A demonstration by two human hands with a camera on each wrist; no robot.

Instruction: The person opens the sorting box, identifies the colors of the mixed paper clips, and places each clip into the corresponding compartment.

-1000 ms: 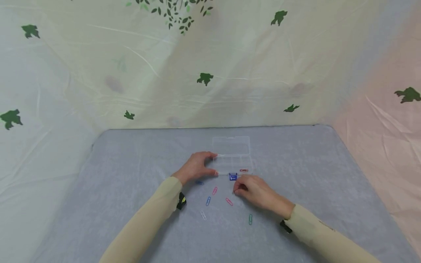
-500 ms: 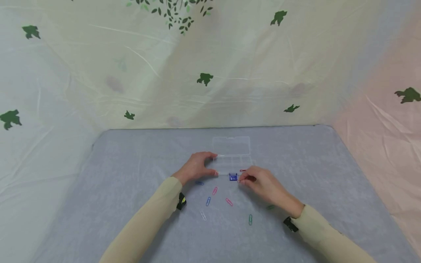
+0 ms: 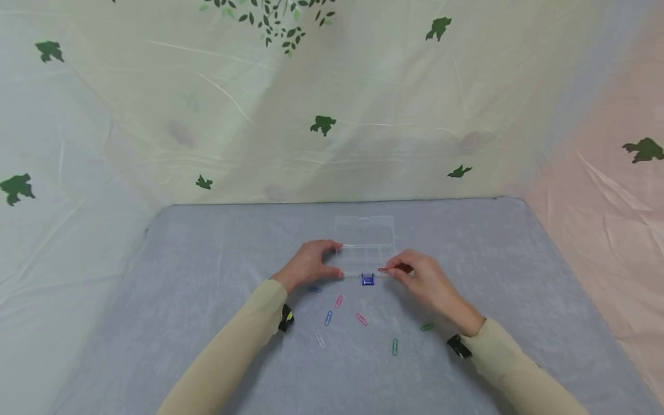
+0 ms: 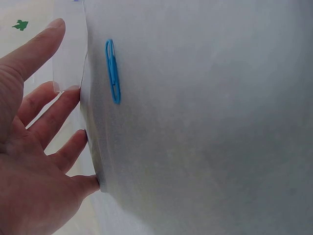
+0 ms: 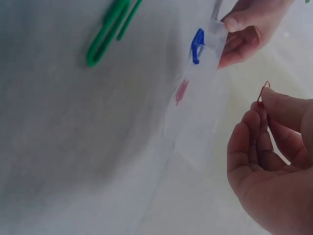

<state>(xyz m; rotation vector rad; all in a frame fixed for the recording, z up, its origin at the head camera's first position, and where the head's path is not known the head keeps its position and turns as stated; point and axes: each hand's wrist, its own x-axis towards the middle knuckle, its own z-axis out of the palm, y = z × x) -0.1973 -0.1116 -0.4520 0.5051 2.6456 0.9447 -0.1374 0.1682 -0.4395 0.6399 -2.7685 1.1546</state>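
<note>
Item: my left hand (image 3: 307, 265) grips clear compartment box (image 3: 367, 246); my right hand (image 3: 422, 280) pinches red paperclip (image 3: 383, 270) over it.

Both hands flank the clear box (image 3: 366, 246), closing its sides; scattered paper clips (image 3: 361, 319) dot the near cloth (far side lies open).
</note>
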